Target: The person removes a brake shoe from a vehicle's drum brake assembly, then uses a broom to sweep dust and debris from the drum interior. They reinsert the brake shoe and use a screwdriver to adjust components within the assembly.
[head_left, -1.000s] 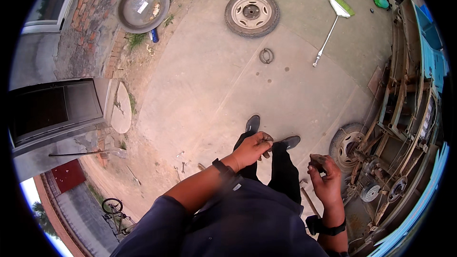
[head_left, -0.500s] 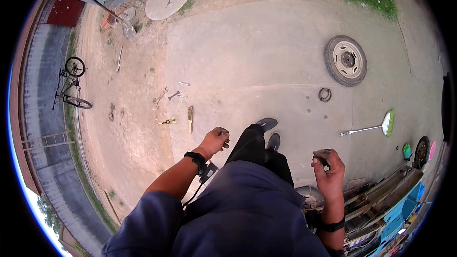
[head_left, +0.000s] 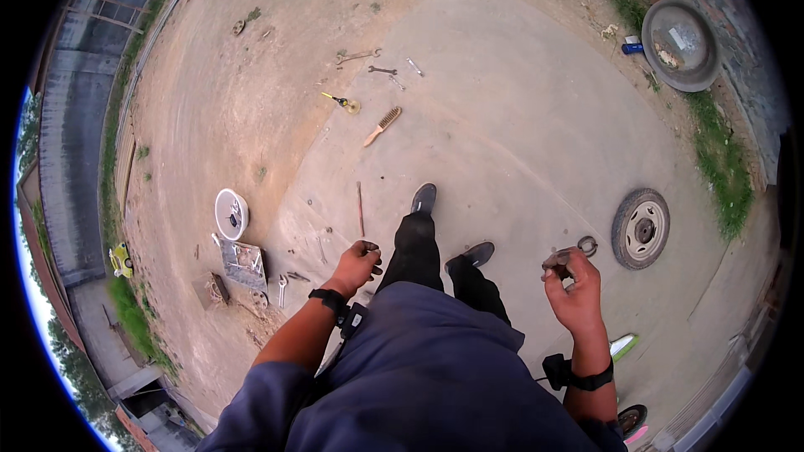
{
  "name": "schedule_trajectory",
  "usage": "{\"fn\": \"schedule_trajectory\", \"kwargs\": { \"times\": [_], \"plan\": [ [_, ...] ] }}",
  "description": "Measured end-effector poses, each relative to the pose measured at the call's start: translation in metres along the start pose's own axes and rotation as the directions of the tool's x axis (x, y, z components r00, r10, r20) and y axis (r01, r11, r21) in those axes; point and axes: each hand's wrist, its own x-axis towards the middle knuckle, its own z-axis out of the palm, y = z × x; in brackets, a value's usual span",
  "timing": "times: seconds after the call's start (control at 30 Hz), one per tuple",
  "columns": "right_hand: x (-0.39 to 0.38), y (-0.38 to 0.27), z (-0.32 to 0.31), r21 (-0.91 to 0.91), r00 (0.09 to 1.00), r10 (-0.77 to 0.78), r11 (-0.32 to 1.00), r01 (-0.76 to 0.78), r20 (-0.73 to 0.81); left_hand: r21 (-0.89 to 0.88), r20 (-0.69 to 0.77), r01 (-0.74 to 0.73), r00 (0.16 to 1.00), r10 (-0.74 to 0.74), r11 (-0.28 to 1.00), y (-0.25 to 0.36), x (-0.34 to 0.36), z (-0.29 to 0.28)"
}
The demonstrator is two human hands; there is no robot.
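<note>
My left hand [head_left: 356, 267] hangs in front of my left hip, its fingers loosely curled in, with nothing seen in them. It is nearest to a thin rod-like tool [head_left: 360, 209] on the ground. My right hand [head_left: 574, 278] is raised on the right, thumb and fingers bent together. The fingertips look dark, and I cannot tell whether they pinch a small dark thing. Beyond it, on the concrete, lie a dark ring-shaped part [head_left: 587, 245] and a wheel with a tyre [head_left: 641, 228]. Neither hand touches these things.
Ahead lie a wooden-handled wire brush [head_left: 383, 126], a yellow-and-black tool [head_left: 342, 103] and several wrenches [head_left: 383, 70]. A white bowl [head_left: 232, 192] and a metal tray [head_left: 245, 243] are at left. A large round basin [head_left: 682, 44] stands far right; a green-edged broom [head_left: 624, 345] lies right.
My view has swung rightward and stepped along: the wheel, brush and wrenches sit differently, and the bowl and tray have come into view. Both hands keep much the same curled shape.
</note>
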Motion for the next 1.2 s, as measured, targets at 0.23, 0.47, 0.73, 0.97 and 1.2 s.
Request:
{"fn": "schedule_trajectory", "kwargs": {
  "times": [0.23, 0.47, 0.73, 0.97, 1.2],
  "plan": [
    [0.111, -0.035, 0.088, -0.034, 0.986, -0.035, 0.999, 0.041, 0.166, -0.144, -0.245, 0.005, 0.969, -0.041, 0.99, 0.008, 0.085, -0.094],
    [0.215, -0.016, 0.189, -0.104, 0.948, 0.202, 0.978, -0.181, 0.245, -0.222, -0.295, 0.017, 0.952, -0.084, 0.975, 0.081, 0.283, -0.171],
    [0.319, 0.04, 0.305, -0.104, 0.798, 0.397, 0.913, -0.395, 0.453, -0.257, -0.357, 0.033, 0.926, -0.126, 0.966, 0.12, 0.531, -0.211],
    [0.363, 0.097, 0.352, -0.183, 0.623, 0.607, 0.772, -0.608, 0.493, -0.361, -0.345, 0.062, 0.918, -0.195, 0.931, 0.133, 0.698, -0.214],
    [0.39, 0.115, 0.366, -0.346, 0.504, 0.706, 0.695, -0.631, 0.499, -0.46, -0.333, 0.092, 0.904, -0.268, 0.883, 0.113, 0.785, -0.217]
  ]
}}
